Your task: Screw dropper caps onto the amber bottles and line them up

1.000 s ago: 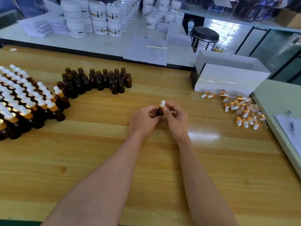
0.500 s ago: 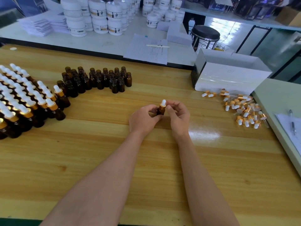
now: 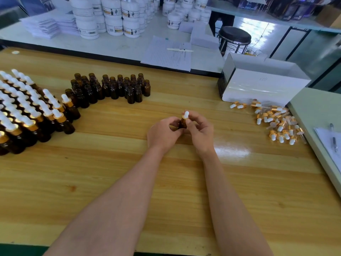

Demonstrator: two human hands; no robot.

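Over the middle of the wooden table (image 3: 166, 182) I hold one small amber bottle (image 3: 182, 124) upright. My left hand (image 3: 163, 134) grips its body. My right hand (image 3: 200, 132) pinches the gold collar of its dropper cap (image 3: 186, 115), whose white bulb sticks up above my fingers. Several capped bottles (image 3: 27, 115) stand in rows at the left. Behind them is a cluster of uncapped amber bottles (image 3: 114, 87). A heap of loose dropper caps (image 3: 276, 122) lies at the right.
A white open box (image 3: 262, 85) stands behind the loose caps. A grey-green board with paper and a pen (image 3: 334, 139) lies at the right edge. Beyond the table a white counter holds white jars (image 3: 110, 17), paper stacks and a sheet with a pen. A black stool (image 3: 234, 36) stands behind.
The bottle stays between my hands at the same spot. My right fingers have shifted slightly around the cap's collar; the camera view has drifted a little.
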